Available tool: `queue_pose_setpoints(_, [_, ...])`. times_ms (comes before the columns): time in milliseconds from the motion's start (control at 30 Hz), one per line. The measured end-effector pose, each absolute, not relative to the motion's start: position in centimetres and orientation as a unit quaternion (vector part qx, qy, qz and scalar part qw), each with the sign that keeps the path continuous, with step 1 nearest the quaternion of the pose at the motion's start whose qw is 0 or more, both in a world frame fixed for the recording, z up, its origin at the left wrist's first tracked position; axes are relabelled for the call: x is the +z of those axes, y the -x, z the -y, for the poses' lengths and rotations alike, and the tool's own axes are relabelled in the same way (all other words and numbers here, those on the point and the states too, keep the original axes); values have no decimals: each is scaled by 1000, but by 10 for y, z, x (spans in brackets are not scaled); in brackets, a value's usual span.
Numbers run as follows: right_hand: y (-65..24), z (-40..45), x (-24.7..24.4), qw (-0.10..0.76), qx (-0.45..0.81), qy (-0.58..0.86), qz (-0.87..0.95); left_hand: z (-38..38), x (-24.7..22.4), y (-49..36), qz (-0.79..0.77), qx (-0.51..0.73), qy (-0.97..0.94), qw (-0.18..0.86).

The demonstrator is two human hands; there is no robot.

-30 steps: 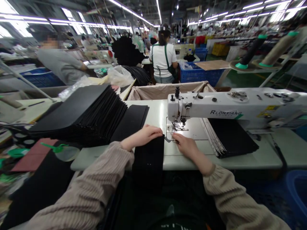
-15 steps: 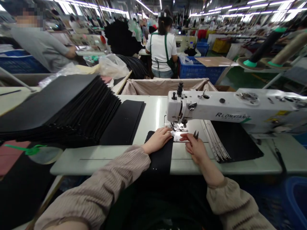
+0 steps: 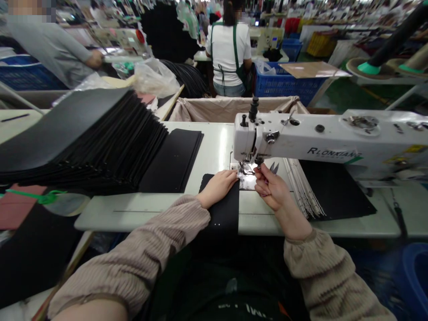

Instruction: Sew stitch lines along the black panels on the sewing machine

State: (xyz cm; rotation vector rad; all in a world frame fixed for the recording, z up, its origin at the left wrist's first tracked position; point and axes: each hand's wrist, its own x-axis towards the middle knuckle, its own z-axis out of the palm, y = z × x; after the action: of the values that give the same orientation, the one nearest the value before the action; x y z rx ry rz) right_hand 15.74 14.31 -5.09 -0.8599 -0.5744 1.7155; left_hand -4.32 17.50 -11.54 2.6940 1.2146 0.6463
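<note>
Pressing flat with fingers together, the left hand [image 3: 219, 188] lies on top of the black panel [image 3: 222, 211], which runs beneath it and past the front edge of the worktop [image 3: 257, 222]. Beside the sewing machine's [image 3: 301, 138] needle area, the right hand [image 3: 273, 189] is curled around small pointed snips [image 3: 274, 168], to the right of the panel and apart from it.

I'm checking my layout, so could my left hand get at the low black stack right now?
Likely yes: nothing stands between the left hand and the low black stack, though that hand is resting on a black panel.
</note>
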Motion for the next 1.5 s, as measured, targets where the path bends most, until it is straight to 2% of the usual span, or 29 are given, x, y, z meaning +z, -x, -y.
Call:
queue_pose_setpoints(300, [-158, -147, -49, 528, 707, 381, 275, -189, -113, 34, -433, 197, -878, 55])
queue_pose_setpoints(367, [-160, -145, -54, 525, 668, 415, 327, -192, -112, 32, -446, 192, -873, 52])
queue_pose_setpoints(433, [-164, -141, -63, 497, 577, 468, 449, -195, -112, 29, -464, 187, -864, 47])
queue_pose_setpoints(500, [-167, -134, -75, 427, 429, 505, 615, -198, -113, 25, -486, 185, -853, 41])
queue_pose_setpoints(600, [-168, -126, -92, 264, 226, 500, 793, -202, -113, 21, -511, 185, -839, 36])
queue_pose_setpoints(667, [-167, -122, -100, 178, 156, 499, 833, -203, -112, 22, -520, 185, -833, 38])
queue_pose_setpoints(733, [-165, -121, -103, 135, 118, 508, 842, -200, -109, 26, -516, 191, -834, 48])
queue_pose_setpoints(900, [-164, -124, -100, 104, 96, 514, 846, -183, -103, 45, -421, 196, -879, 106])
queue_pose_setpoints(1033, [-163, -126, -100, 103, 94, 520, 843, -181, -104, 52, -412, 176, -885, 130])
queue_pose_setpoints(1500, [-161, -122, -103, 106, 81, 530, 837, -183, -110, 53, -423, 185, -879, 120])
